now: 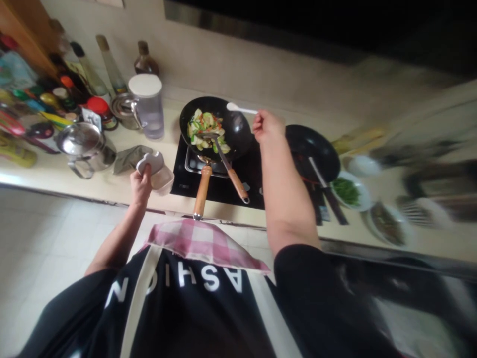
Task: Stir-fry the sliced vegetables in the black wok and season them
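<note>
My right hand (269, 125) is closed around the handle of a small white spoon (240, 108), whose bowl hangs over the right rim of a black wok (240, 132). Sliced vegetables (204, 127) with green and red pieces lie in the wok's left part. A metal spatula with a wooden handle (237, 183) rests in it, its end sticking out towards me. The wok's own wooden handle (202, 194) points at my apron. With the thumb on top, my left hand (140, 185) grips a pale lid (151, 162), raised above a small whitish container (163, 180).
Left on the counter stand a steel pot (87, 146), a clear pitcher (152, 112) and several bottles. Right of the wok are a second black pan (311, 149), a knife (330, 196), a bowl of chopped greens (348, 190) and a blurred plate (387, 223).
</note>
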Action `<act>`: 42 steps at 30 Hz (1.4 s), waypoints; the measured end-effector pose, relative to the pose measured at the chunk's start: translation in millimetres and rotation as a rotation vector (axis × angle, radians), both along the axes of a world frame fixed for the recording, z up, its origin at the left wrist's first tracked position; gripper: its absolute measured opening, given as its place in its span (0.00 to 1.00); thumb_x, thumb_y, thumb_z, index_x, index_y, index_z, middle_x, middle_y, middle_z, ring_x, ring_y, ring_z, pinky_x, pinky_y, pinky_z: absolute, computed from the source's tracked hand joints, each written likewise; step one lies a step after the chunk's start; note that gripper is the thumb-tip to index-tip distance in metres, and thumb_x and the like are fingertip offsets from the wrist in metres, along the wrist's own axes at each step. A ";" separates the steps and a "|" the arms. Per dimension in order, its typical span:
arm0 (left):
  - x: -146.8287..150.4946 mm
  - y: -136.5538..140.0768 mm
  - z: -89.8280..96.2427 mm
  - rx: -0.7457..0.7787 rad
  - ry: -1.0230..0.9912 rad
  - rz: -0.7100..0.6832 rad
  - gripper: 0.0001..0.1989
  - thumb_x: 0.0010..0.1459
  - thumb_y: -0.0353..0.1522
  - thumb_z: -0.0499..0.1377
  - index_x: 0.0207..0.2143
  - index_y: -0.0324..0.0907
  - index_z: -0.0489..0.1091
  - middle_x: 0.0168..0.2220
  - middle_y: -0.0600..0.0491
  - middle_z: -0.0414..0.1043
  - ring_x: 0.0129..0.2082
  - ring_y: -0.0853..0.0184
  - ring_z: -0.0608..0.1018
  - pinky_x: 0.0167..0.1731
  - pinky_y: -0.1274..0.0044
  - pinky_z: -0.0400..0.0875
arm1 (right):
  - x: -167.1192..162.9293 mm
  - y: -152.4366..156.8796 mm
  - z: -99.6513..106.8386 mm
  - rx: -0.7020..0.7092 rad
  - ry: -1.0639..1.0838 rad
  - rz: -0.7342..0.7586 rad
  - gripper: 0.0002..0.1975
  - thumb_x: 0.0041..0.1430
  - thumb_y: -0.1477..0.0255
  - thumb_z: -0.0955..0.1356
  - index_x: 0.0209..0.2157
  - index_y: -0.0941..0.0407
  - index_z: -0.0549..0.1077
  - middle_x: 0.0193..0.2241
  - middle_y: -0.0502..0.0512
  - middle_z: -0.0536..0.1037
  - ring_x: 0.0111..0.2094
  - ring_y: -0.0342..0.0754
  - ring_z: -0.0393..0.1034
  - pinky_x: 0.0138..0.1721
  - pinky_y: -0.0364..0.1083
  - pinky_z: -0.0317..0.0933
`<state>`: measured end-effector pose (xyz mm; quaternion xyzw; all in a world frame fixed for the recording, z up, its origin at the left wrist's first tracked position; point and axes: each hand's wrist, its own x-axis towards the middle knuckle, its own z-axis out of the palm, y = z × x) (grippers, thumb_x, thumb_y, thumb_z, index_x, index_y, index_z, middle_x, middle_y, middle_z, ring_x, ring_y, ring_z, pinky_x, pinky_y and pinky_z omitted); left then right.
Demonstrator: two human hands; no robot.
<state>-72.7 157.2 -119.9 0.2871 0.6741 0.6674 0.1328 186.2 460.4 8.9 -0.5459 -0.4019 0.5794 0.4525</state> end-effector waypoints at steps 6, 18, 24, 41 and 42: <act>5.9 1.1 13.2 0.074 0.066 -0.044 0.23 0.60 0.45 0.63 0.19 0.42 0.63 0.18 0.58 0.57 0.20 0.72 0.64 0.20 0.79 0.59 | -5.9 -97.5 15.6 0.092 0.100 0.377 0.12 0.58 0.74 0.72 0.26 0.57 0.66 0.20 0.43 0.64 0.17 0.32 0.57 0.15 0.32 0.45; 24.5 -2.9 25.0 0.109 0.058 -0.156 0.18 0.62 0.42 0.64 0.23 0.41 0.71 0.20 0.56 0.66 0.24 0.68 0.73 0.25 0.76 0.71 | -65.8 -224.4 -22.1 0.600 -0.498 0.885 0.08 0.60 0.71 0.69 0.32 0.59 0.82 0.22 0.52 0.78 0.23 0.42 0.72 0.28 0.40 0.62; 26.3 -4.5 28.6 0.109 0.021 -0.176 0.17 0.63 0.39 0.65 0.24 0.41 0.71 0.21 0.55 0.66 0.26 0.66 0.75 0.27 0.76 0.72 | -65.8 -228.9 -28.0 0.419 -0.440 0.926 0.08 0.59 0.71 0.70 0.32 0.59 0.81 0.21 0.51 0.77 0.20 0.40 0.69 0.25 0.39 0.61; 29.2 1.9 25.5 0.050 0.093 -0.173 0.19 0.62 0.43 0.64 0.23 0.41 0.70 0.20 0.56 0.66 0.24 0.68 0.72 0.26 0.77 0.68 | -58.8 -215.3 -28.8 -0.077 -0.128 0.641 0.06 0.52 0.75 0.75 0.28 0.61 0.74 0.17 0.46 0.71 0.15 0.34 0.60 0.15 0.34 0.51; 30.0 2.0 26.3 0.053 0.095 -0.179 0.19 0.62 0.43 0.64 0.23 0.41 0.70 0.20 0.56 0.66 0.24 0.68 0.72 0.26 0.77 0.68 | -61.8 -218.4 -29.5 -0.074 -0.138 0.656 0.06 0.52 0.75 0.75 0.28 0.61 0.75 0.17 0.46 0.71 0.15 0.34 0.61 0.15 0.34 0.52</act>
